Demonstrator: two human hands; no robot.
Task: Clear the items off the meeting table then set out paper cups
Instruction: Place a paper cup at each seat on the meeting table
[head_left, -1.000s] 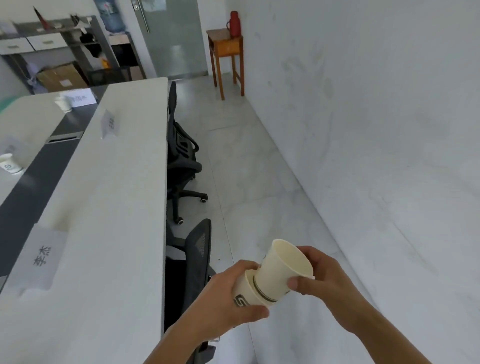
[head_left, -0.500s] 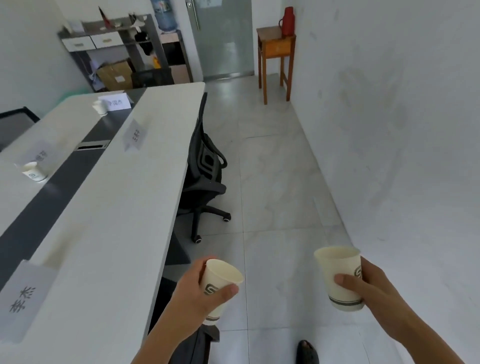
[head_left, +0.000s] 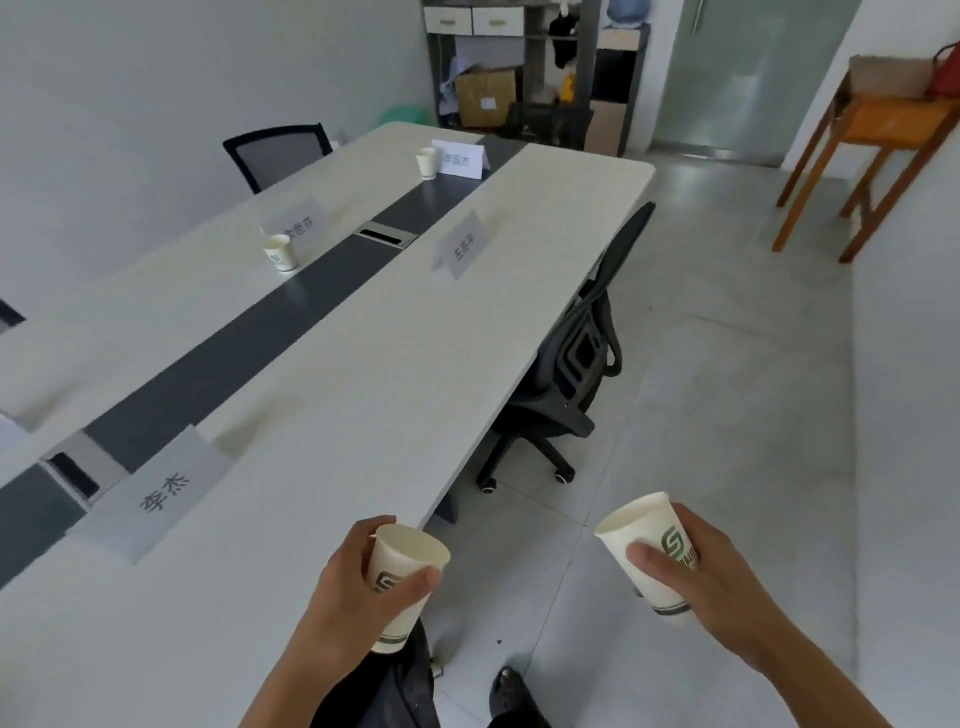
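The white meeting table (head_left: 363, 364) runs away ahead and left of both hands, with a black office chair (head_left: 566, 374) pushed in at its edge well beyond them. A name card (head_left: 156, 499) stands near, up-left of the left hand (head_left: 343, 597), which curls fingers and thumb round a paper cup (head_left: 410, 545) above the table's edge; the right hand (head_left: 711, 587) grips a second paper cup (head_left: 644, 525) over the floor, well apart to the right.
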